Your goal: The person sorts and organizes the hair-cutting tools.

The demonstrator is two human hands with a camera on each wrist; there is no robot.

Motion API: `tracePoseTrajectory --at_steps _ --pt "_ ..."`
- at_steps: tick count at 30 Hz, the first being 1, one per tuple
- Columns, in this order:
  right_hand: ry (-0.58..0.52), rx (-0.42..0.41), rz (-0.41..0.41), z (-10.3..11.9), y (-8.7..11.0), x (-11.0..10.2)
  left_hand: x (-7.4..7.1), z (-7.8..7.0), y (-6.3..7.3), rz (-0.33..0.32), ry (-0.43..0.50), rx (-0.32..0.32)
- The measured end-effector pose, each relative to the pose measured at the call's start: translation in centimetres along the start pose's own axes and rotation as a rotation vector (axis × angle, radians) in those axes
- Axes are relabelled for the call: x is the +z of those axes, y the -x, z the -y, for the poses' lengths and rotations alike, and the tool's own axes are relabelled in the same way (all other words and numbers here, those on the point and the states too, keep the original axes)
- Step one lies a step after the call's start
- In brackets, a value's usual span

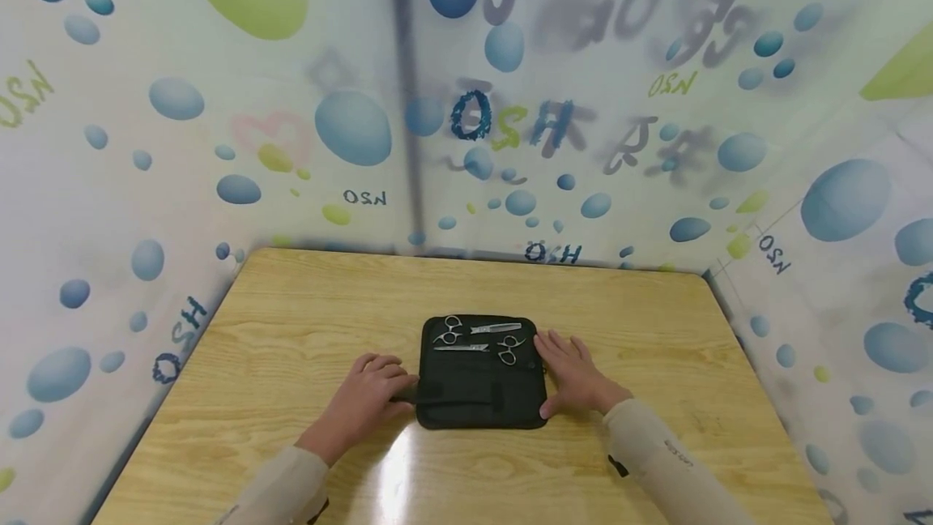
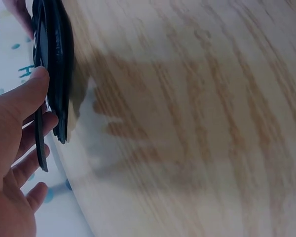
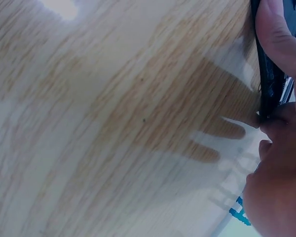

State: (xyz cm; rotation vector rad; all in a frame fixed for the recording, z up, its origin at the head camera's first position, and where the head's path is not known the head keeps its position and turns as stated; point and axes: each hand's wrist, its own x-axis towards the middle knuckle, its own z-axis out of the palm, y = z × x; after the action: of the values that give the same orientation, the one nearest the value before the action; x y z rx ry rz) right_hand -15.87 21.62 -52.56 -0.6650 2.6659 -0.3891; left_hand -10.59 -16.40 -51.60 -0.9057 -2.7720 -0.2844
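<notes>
An unfolded black scissors case (image 1: 481,375) lies on the wooden table. Two silver scissors sit in its far half: thinning scissors (image 1: 496,328) with a toothed blade and a plain pair (image 1: 466,347). My left hand (image 1: 364,399), at the case's left edge, pinches a flat black strip (image 2: 39,143) between thumb and fingers; I cannot tell whether it is a comb or a strap. Across the near half runs a thin dark line in line with it. My right hand (image 1: 572,375) holds the right edge, its thumb (image 3: 281,39) over the rim near the front corner and fingers farther back.
The pale wooden table (image 1: 328,298) extends on all sides of the case, with glare near its front. Behind it and at both sides hang white sheets (image 1: 291,71) printed with blue and green drops and letters.
</notes>
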Motion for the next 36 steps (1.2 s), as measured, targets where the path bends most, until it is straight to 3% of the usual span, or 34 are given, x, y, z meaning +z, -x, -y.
tracePoseTrajectory --at_steps 13,36 --pt "0.002 0.007 0.005 0.2 -0.1 -0.2 0.5 -0.7 -0.3 0.032 0.021 -0.008" --pt "0.095 -0.002 0.004 0.7 0.2 -0.6 1.3 -1.9 -1.5 0.011 0.063 0.016"
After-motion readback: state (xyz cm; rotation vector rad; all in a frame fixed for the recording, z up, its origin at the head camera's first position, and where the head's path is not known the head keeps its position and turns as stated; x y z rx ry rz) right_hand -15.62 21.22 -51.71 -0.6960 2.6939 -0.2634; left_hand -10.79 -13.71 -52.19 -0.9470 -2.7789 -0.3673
